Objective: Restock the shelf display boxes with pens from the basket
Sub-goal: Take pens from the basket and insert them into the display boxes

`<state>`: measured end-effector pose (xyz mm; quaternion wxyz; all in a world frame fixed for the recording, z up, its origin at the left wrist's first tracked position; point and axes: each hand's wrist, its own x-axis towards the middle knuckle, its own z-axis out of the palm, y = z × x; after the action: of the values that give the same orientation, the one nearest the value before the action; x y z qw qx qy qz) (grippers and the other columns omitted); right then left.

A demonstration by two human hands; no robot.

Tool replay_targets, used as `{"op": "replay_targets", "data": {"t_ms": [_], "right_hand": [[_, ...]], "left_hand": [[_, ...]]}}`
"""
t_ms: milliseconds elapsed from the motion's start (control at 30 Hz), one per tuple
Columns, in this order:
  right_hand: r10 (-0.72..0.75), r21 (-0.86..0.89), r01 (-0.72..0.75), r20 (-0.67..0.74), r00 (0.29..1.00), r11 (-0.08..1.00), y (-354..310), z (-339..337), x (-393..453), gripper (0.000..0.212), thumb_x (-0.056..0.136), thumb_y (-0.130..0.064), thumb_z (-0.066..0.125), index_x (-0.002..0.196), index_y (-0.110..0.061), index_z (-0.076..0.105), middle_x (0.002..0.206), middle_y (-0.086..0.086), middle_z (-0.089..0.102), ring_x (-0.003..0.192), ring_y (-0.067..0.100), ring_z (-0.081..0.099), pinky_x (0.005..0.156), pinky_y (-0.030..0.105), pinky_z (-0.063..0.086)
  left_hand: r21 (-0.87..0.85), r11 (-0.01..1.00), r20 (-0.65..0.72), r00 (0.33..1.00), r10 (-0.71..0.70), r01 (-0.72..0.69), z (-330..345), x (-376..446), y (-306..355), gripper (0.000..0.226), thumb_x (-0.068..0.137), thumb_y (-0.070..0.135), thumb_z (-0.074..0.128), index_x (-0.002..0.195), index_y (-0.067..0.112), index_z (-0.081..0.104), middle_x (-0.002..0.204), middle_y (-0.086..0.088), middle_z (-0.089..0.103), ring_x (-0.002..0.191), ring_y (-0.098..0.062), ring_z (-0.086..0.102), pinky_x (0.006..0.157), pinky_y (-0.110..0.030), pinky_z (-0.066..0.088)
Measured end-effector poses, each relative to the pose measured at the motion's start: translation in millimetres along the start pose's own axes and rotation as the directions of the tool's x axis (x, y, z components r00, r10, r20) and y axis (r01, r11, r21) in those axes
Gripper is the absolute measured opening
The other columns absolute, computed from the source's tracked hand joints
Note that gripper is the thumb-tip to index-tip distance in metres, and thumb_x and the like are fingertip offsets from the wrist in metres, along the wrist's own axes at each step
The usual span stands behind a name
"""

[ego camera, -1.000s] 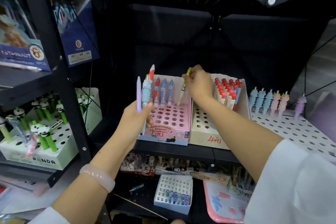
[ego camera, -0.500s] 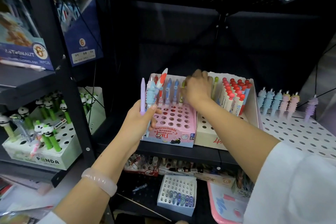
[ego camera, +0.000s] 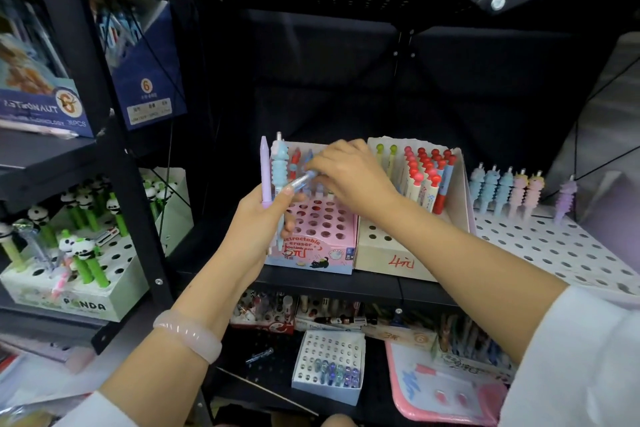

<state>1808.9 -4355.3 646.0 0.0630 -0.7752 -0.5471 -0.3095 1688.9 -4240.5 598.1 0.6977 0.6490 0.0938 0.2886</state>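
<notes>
The right hand point(ego camera: 349, 177) has come back to pinch a pen point(ego camera: 300, 180) from the left hand's point(ego camera: 258, 222) clutched bundle, 9 o'clock of the pink box point(ego camera: 322, 253), mostly unfilled.

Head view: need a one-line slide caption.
Right hand draws a pen from the left hand's bundle above the pink display box.

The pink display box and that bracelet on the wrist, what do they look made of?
Pink display box: printed cardboard by its folded edges and graphics, slightly glossy. Bracelet on the left wrist: smooth, translucent pale pink, perhaps stone, glass or resin; I cannot tell which.
</notes>
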Motion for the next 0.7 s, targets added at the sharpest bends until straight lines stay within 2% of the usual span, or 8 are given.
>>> {"op": "replay_targets", "data": {"t_ms": [133, 167, 233, 300, 333, 500, 600, 700], "right_hand": [[0.282, 0.259, -0.264, -0.035, 0.959, 0.929, -1, -2, -8, 0.017, 0.094, -0.018, 0.051, 0.107, -0.011, 0.061, 0.095, 0.005, 0.066, 0.085, 0.021, 0.059, 0.073, 0.031, 0.041], [0.386, 0.428, -0.345, -0.009, 0.923, 0.835, -6, -4, -8, 0.014, 0.094, -0.018, 0.052, 0.103, -0.011, 0.059, 0.089, 0.007, 0.066, 0.076, 0.020, 0.059, 0.067, 0.031, 0.043], [0.499, 0.743, -0.432, 0.154, 0.853, 0.511, -21, -8, -7, 0.010, 0.094, -0.018, 0.052, 0.099, -0.011, 0.056, 0.087, 0.011, 0.068, 0.076, 0.022, 0.065, 0.068, 0.036, 0.053], [0.493, 0.863, -0.449, 0.293, 0.819, 0.233, -32, -8, -8, 0.010, 0.095, -0.017, 0.051, 0.096, -0.010, 0.058, 0.091, 0.014, 0.071, 0.079, 0.017, 0.069, 0.077, 0.029, 0.057], [0.485, 0.883, -0.440, 0.317, 0.815, 0.163, -36, -8, -8, 0.010, 0.095, -0.017, 0.051, 0.095, -0.010, 0.059, 0.091, 0.014, 0.071, 0.079, 0.015, 0.069, 0.077, 0.025, 0.057], [0.511, 0.909, -0.405, 0.302, 0.804, 0.101, -34, -11, -8, 0.017, 0.093, -0.023, 0.056, 0.092, -0.009, 0.064, 0.084, 0.004, 0.069, 0.075, 0.013, 0.064, 0.073, 0.023, 0.052], [0.581, 0.933, -0.358, 0.270, 0.768, 0.040, -21, -14, -2, 0.018, 0.095, -0.026, 0.051, 0.088, -0.015, 0.064, 0.085, 0.002, 0.067, 0.076, 0.010, 0.063, 0.065, 0.019, 0.053], [0.636, 0.927, -0.357, 0.208, 0.743, 0.114, -9, -13, 5, 0.019, 0.096, -0.023, 0.051, 0.083, -0.015, 0.063, 0.081, 0.001, 0.066, 0.071, 0.006, 0.063, 0.059, 0.013, 0.051]], "left_hand": [[-0.021, 0.999, -0.151, 0.988, 0.040, -0.043, -4, -3, -1, 0.013, 0.095, 0.024, 0.050, 0.102, 0.020, 0.061, 0.072, 0.009, 0.067, 0.043, -0.001, 0.044, 0.042, -0.015, 0.038], [-0.024, 0.999, -0.168, 0.985, 0.042, -0.047, -4, -3, -1, 0.011, 0.095, 0.023, 0.052, 0.099, 0.022, 0.062, 0.077, 0.006, 0.069, 0.043, -0.002, 0.043, 0.044, -0.017, 0.039], [0.005, 0.999, -0.179, 0.983, 0.040, -0.040, -1, -4, -3, 0.006, 0.091, 0.021, 0.058, 0.093, 0.024, 0.063, 0.075, 0.000, 0.066, 0.042, -0.002, 0.043, 0.045, -0.018, 0.040], [0.024, 0.999, -0.161, 0.986, 0.039, -0.036, 5, -4, -5, 0.007, 0.087, 0.022, 0.064, 0.094, 0.022, 0.064, 0.058, 0.009, 0.061, 0.040, -0.001, 0.044, 0.042, -0.016, 0.040], [0.038, 0.999, -0.143, 0.989, 0.037, -0.032, 8, -4, -7, 0.012, 0.085, 0.022, 0.066, 0.096, 0.020, 0.064, 0.051, 0.011, 0.058, 0.040, 0.000, 0.045, 0.041, -0.015, 0.040], [0.097, 0.995, -0.099, 0.994, 0.042, -0.032, 12, -3, -12, 0.028, 0.086, 0.017, 0.065, 0.113, 0.020, 0.060, 0.074, -0.006, 0.070, 0.040, 0.000, 0.044, 0.041, -0.014, 0.039], [0.072, 0.997, -0.092, 0.995, 0.038, -0.032, 10, -2, -13, 0.016, 0.087, 0.015, 0.063, 0.100, 0.025, 0.062, 0.071, 0.003, 0.072, 0.039, 0.000, 0.041, 0.040, -0.013, 0.038], [0.084, 0.996, -0.111, 0.993, 0.025, -0.016, 7, 0, -13, 0.008, 0.089, 0.019, 0.061, 0.096, 0.024, 0.062, 0.071, 0.002, 0.071, 0.039, 0.000, 0.042, 0.040, -0.014, 0.039]]}}
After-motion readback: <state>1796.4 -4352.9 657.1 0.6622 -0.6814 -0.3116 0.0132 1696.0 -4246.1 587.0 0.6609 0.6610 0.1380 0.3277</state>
